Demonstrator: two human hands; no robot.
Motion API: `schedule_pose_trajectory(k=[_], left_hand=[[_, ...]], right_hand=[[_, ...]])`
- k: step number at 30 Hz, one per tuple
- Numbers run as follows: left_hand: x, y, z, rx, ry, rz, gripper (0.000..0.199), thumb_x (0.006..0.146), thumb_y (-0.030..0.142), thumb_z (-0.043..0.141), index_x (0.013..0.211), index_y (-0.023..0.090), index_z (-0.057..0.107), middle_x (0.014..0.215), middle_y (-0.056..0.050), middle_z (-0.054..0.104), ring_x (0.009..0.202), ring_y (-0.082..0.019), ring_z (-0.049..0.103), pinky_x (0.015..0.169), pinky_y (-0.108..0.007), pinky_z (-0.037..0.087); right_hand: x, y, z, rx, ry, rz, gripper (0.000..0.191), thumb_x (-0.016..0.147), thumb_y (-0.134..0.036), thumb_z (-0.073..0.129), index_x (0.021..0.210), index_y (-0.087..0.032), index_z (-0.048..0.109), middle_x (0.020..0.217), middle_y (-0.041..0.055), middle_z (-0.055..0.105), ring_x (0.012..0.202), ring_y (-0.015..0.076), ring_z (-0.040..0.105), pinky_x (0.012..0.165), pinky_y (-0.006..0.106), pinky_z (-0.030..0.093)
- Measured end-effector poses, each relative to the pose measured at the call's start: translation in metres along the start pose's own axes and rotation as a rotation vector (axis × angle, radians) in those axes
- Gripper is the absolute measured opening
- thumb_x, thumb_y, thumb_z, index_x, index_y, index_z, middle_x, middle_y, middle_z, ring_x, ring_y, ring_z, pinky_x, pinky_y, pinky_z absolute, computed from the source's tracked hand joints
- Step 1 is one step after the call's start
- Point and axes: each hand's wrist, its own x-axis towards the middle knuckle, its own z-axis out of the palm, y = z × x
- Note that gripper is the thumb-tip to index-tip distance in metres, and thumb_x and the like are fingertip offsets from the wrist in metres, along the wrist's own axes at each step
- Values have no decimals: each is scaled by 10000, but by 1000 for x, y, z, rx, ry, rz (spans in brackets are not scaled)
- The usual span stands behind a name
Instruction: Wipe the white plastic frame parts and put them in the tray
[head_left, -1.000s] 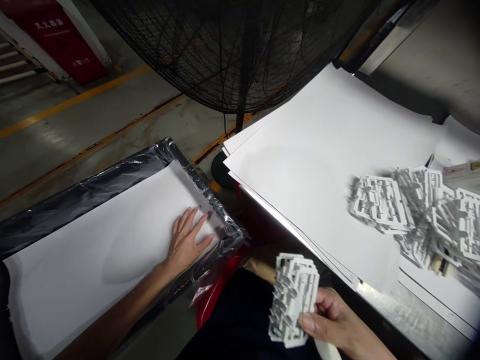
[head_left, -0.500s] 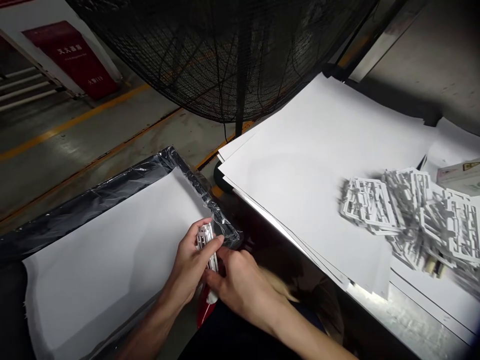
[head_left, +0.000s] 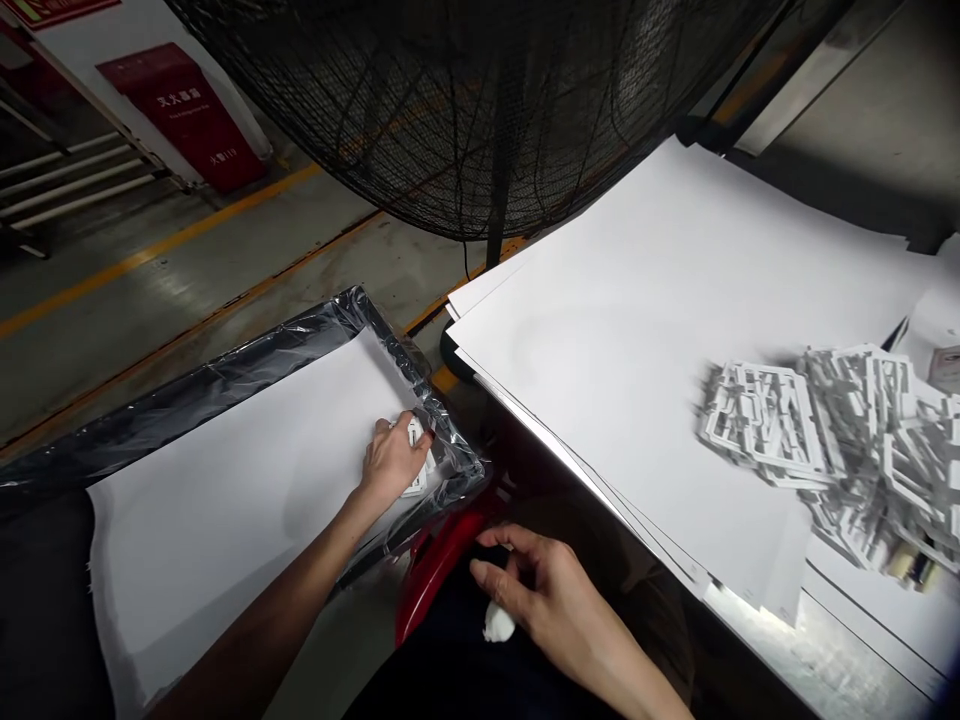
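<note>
My left hand (head_left: 394, 462) is closed on white plastic frame pieces (head_left: 415, 482) at the near right corner of a tray (head_left: 281, 350) wrapped in black plastic. The pieces rest at or just above the white sheet (head_left: 240, 490) lining the tray; my fingers cover part of them. Over my lap, my right hand (head_left: 555, 605) has curled fingers, thumb and forefinger a little apart. A small white rounded object (head_left: 499, 622) sticks out below that hand, apparently held by the curled fingers. Its kind is not clear.
Piled white plastic frames (head_left: 772, 420) lie on large white sheets (head_left: 615, 300) on the right-hand table. A big black fan (head_left: 450, 120) stands ahead. Something red (head_left: 439, 570) is between tray and lap. A red box (head_left: 187, 115) stands far left.
My hands have come apart. My left hand has moved the white frame pieces forward into the tray's corner. My right hand has drawn back right, the small white object moving with it.
</note>
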Motion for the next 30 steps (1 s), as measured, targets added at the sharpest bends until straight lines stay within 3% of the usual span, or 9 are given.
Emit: schedule_pose_trajectory(k=[5, 10, 16, 23, 27, 30], left_hand=[[-7, -3, 7, 36, 25, -13, 554, 832, 496, 358, 1321, 251, 447, 1042, -164, 507, 895, -331, 594, 781, -453, 431], [-9, -6, 15, 5, 51, -6, 556, 825, 519, 388, 1318, 270, 453, 1024, -131, 483, 781, -249, 608, 785, -382, 449], [-7, -9, 12, 4, 96, -28, 533, 816, 508, 413, 1288, 268, 482, 1024, -114, 509, 840, -246, 595, 816, -364, 434], [3, -15, 0, -15, 3, -100, 413, 748, 486, 540, 1091, 259, 578, 674, -26, 586, 810, -259, 593, 718, -359, 439], [3, -11, 5, -116, -74, -125, 330, 812, 441, 530, 976, 163, 599, 719, -12, 606, 660, -156, 576, 646, -326, 460], [0, -13, 4, -184, -94, -163, 309, 842, 410, 518, 969, 138, 590, 810, -25, 614, 670, -134, 576, 645, -323, 478]], right_hand=[[-4, 10, 0, 31, 9, 28, 284, 848, -434, 542, 1006, -214, 627, 578, -48, 465, 520, 94, 395, 491, 209, 284], [-7, 16, -1, 68, 15, 35, 310, 855, -452, 529, 1008, -200, 625, 566, -52, 435, 510, 91, 366, 487, 213, 273], [-9, 19, -3, 94, 19, 17, 295, 859, -442, 528, 986, -195, 629, 570, -51, 433, 510, 88, 353, 484, 214, 264], [-11, 21, -5, 97, 24, 25, 308, 857, -452, 529, 992, -196, 632, 558, -53, 431, 501, 86, 352, 478, 215, 257], [-11, 21, -5, 93, 22, 26, 311, 857, -461, 526, 991, -200, 629, 567, -51, 433, 517, 92, 360, 488, 217, 272], [-11, 20, -5, 87, 22, 26, 317, 856, -470, 523, 995, -204, 627, 574, -50, 433, 521, 93, 362, 491, 219, 275]])
